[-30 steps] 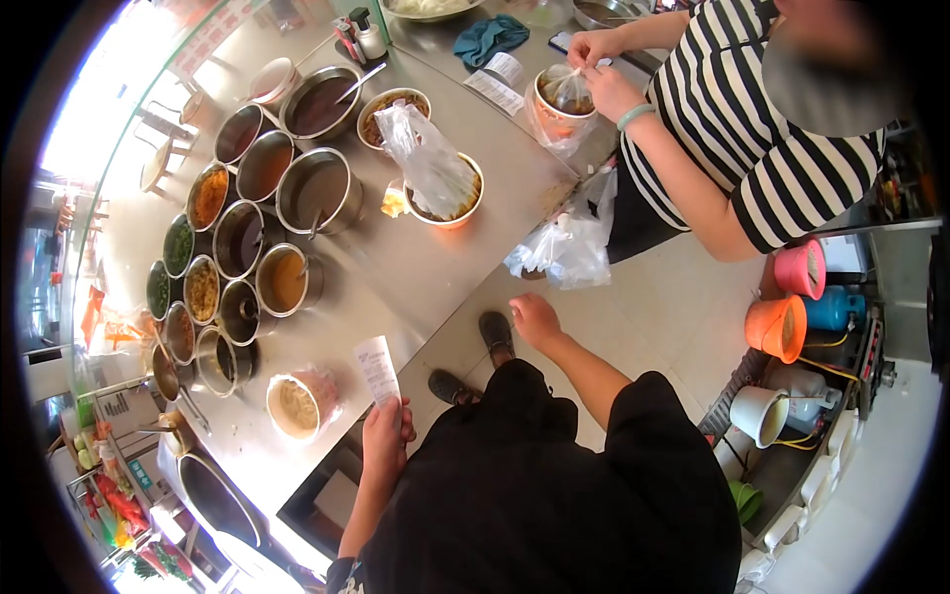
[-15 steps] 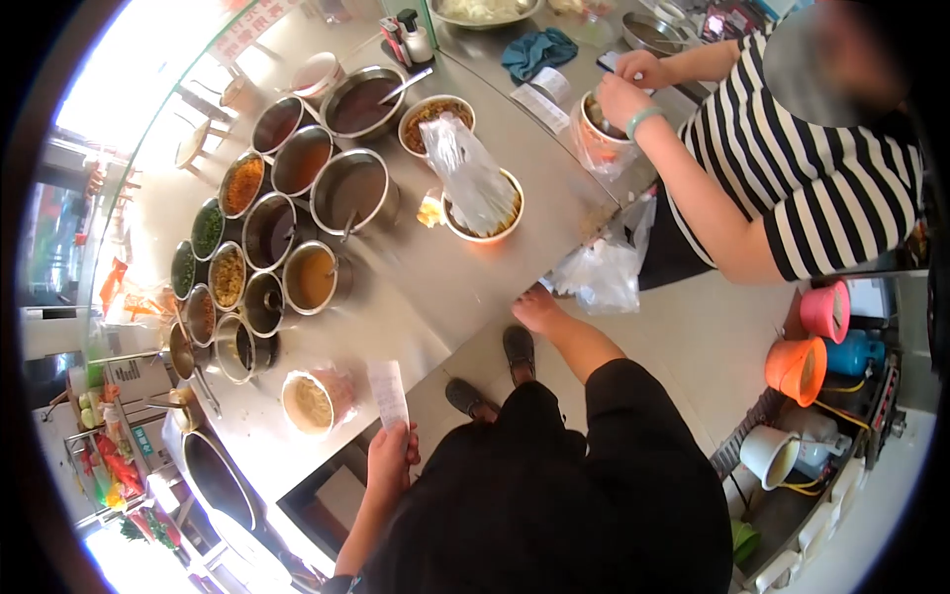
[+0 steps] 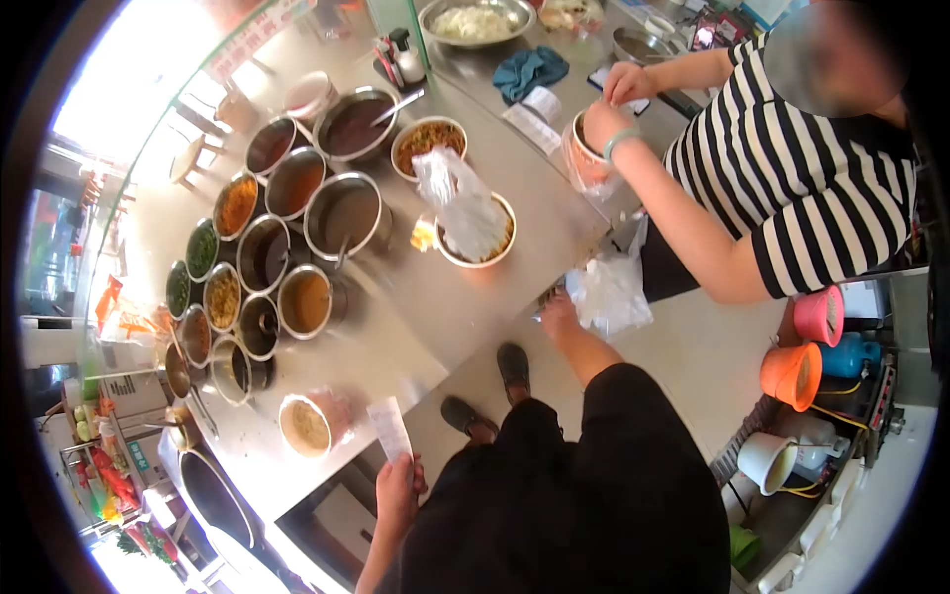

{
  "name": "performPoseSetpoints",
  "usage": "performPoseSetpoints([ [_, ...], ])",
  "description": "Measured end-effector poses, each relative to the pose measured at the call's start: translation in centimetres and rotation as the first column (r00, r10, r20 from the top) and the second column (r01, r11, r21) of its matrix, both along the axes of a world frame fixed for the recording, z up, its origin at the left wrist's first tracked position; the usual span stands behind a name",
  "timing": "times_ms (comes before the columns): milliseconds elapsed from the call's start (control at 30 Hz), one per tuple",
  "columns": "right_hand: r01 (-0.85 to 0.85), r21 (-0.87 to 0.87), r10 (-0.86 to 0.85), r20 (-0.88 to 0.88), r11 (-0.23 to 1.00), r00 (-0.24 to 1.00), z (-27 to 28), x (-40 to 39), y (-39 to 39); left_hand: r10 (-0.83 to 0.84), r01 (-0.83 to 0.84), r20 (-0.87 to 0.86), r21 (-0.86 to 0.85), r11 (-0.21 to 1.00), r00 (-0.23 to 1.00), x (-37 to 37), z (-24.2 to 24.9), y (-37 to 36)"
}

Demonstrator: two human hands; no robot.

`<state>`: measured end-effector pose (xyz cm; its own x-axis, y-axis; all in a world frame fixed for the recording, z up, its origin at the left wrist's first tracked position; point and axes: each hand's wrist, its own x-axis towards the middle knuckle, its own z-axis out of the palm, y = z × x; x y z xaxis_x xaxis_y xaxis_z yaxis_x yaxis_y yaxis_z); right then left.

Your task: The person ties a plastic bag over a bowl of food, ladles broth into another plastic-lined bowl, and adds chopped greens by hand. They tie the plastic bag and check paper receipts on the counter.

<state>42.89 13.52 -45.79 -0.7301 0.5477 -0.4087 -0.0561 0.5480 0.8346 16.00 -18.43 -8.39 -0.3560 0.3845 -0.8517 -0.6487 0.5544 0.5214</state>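
My left hand [image 3: 398, 487] is closed on a printed paper slip [image 3: 391, 430], held upright at the counter's front edge. A white-lined paper bowl of pale noodles [image 3: 309, 426], wrapped in clear plastic, stands just left of the slip. My right hand [image 3: 559, 312] is at the counter edge beside hanging clear plastic bags [image 3: 609, 295]; its fingers are too small and blurred to read. Past it on the counter sits a filled bowl [image 3: 502, 251] with a crumpled plastic bag [image 3: 463, 213] over it. Another bowl with brown topping [image 3: 429, 144] stands behind.
Several steel pots of sauces and toppings [image 3: 348, 213] crowd the counter's left. A co-worker in a striped top [image 3: 792, 168] handles a bagged bowl [image 3: 591, 144] at right. A blue cloth [image 3: 531, 71] lies behind. Orange [image 3: 792, 376] and white buckets [image 3: 767, 458] stand on the floor.
My right hand has moved right along the counter edge, closer to the hanging bags. My left hand still has the slip, now slightly lower and more tilted. The view has shifted a little.
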Motion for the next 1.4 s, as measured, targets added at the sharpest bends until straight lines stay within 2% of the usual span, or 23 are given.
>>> performPoseSetpoints([
  [33, 0.083, -0.347, -0.206, -0.333, 0.934, 0.92, 5.5, 0.6, -0.4, 0.009, -0.009, -0.014, 0.01, 1.0, 1.0, 0.1, -0.1, 0.5],
  [67, -0.005, -0.603, -0.387, -0.519, 0.798, 0.763, 11.4, 1.2, -0.8, 0.021, -0.02, 0.008, -0.02, 1.0, 1.0, 0.5, 0.0, -0.4],
  [133, -0.026, -0.609, -0.399, -0.551, 0.793, 0.733, 14.7, 1.7, -0.3, 0.027, -0.029, 0.045, 0.046, 0.999, 0.999, 0.0, -0.6, 0.9],
  [200, -0.328, -0.518, -0.3, -0.793, 0.79, 0.531, 15.8, 4.1, -0.5, 0.018, -0.021, 0.047, 0.059, 0.998, 0.999, 0.1, -0.6, 1.5],
  [300, -0.282, -0.583, -0.343, -0.733, 0.762, 0.588, 18.7, 5.4, -0.5, -0.015, 0.01, 0.059, 0.084, 0.996, 0.998, 0.3, -0.9, 1.4],
  [467, -0.305, -0.545, -0.338, -0.779, 0.781, 0.528, 17.5, 5.9, -0.6, -0.037, 0.029, 0.07, 0.114, 0.993, 0.997, 0.2, -1.0, 1.1],
  [600, -0.207, -0.551, -0.385, -0.761, 0.808, 0.523, 15.5, 5.1, -0.5, -0.043, 0.035, 0.064, 0.119, 0.992, 0.997, 0.0, -1.5, 0.5],
  [667, -0.184, -0.513, -0.367, -0.782, 0.839, 0.504, 16.0, 4.7, -0.6, -0.027, 0.021, 0.055, 0.1, 0.995, 0.998, 0.1, -1.1, 0.3],
  [867, -0.133, -0.529, -0.36, -0.719, 0.838, 0.595, 17.0, 3.6, -0.9, -0.005, -0.003, 0.068, 0.122, 0.992, 0.998, -0.2, -1.1, -0.2],
  [1067, -0.063, -0.55, -0.427, -0.711, 0.833, 0.559, 18.7, 2.7, -1.8, -0.016, 0.004, 0.072, 0.158, 0.987, 0.997, -0.3, -1.0, -0.2],
  [1167, -0.046, -0.589, -0.46, -0.675, 0.807, 0.577, 19.7, 2.1, -2.8, -0.016, 0.001, 0.086, 0.174, 0.985, 0.996, -0.4, -0.9, -0.2],
  [1233, -0.095, -0.643, -0.516, -0.686, 0.76, 0.514, 19.9, 1.5, -3.8, -0.02, 0.002, 0.091, 0.19, 0.982, 0.996, -0.4, -1.0, -0.3],
  [1367, -0.099, -0.728, -0.593, -0.622, 0.678, 0.511, 21.3, 0.1, -6.7, -0.026, 0.002, 0.11, 0.218, 0.976, 0.994, -0.4, -0.6, -0.1],
  [1400, -0.131, -0.744, -0.615, -0.626, 0.655, 0.48, 22.1, -0.3, -7.6, -0.018, -0.006, 0.11, 0.22, 0.975, 0.994, -0.5, -0.5, -0.1],
])
